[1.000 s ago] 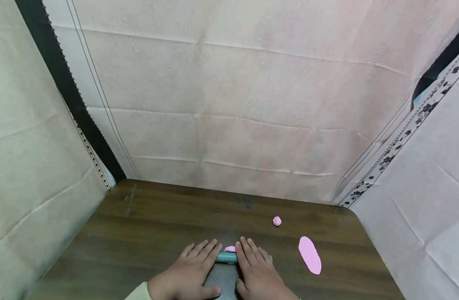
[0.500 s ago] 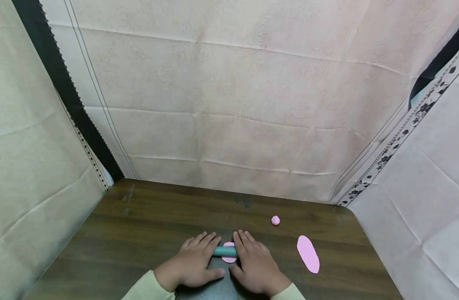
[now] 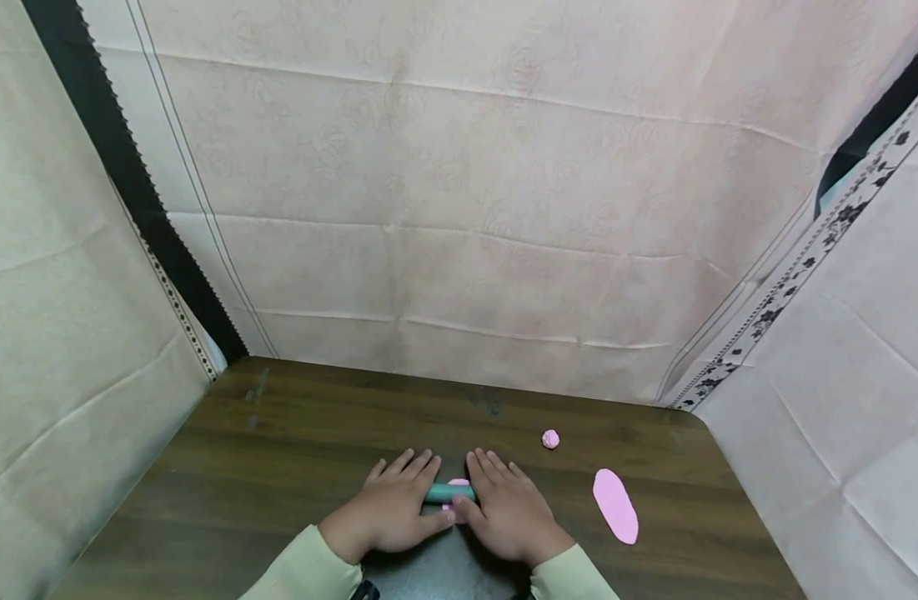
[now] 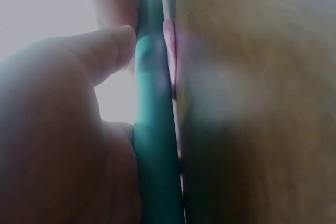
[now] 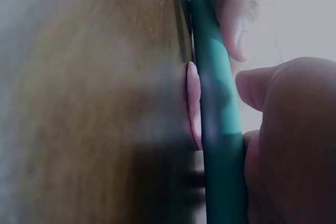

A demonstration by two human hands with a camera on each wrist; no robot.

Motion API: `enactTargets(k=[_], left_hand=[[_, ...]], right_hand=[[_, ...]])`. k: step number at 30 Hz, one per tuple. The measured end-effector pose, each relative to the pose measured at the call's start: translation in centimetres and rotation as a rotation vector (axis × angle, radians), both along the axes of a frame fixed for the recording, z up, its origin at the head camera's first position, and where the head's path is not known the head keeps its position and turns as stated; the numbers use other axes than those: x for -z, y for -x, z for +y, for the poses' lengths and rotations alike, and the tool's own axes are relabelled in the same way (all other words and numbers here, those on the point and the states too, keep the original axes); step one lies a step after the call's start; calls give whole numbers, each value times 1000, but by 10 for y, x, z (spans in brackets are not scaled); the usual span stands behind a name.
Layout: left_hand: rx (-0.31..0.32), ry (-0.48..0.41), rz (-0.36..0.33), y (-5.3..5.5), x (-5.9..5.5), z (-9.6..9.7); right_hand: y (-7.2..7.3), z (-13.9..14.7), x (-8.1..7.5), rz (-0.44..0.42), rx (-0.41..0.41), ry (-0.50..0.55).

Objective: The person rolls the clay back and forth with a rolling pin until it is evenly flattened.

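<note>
A smooth teal-green cylindrical roller (image 3: pixel 449 493) lies on the brown wood-grain tabletop (image 3: pixel 316 433), its long axis running crosswise, from the person's left to their right. Beneath its middle is a thin, flattened pink piece of soft dough-like material (image 5: pixel 193 95); in the head view its pink edges show on both the far and near sides of the roller, and both wrist views show it between roller and tabletop.

The person's left hand (image 3: pixel 394 504) lies over the roller's left part, and the right hand (image 3: pixel 511 508) over its right part. Both hands are laid flat, fingers straight and pointing past the roller to its far side, pressing on it without curling round it. The thumbs reach toward each other along the roller's near side, their tips close together by the pink piece.

Beyond the roller, to its right, sits a small crinkled pink ball (image 3: pixel 551 439). Farther right of the roller lies a flat pink elongated oval sheet (image 3: pixel 615 506), its long axis slanting, the far end nearer the roller's side. Pale green sleeves (image 3: pixel 301 571) are on the roller's near side; a pale creased patterned cloth (image 3: pixel 466 167) hangs well beyond it.
</note>
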State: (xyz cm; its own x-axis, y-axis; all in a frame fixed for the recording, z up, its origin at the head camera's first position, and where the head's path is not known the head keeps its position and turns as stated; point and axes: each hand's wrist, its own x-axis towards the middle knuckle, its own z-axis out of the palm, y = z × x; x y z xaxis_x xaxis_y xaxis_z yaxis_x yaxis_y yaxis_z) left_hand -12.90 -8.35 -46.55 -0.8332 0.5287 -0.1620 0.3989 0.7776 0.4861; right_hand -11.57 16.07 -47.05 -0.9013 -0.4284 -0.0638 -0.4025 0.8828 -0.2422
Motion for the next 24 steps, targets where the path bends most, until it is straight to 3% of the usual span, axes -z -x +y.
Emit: enactTargets(k=[7,24], left_hand=[[-28,6,-38,7,-1,2],[-94,27,-6,24,-2,6]], right_hand=[[5,-4,-3,-12,28,2],[29,-4,2,-25,62,-6]])
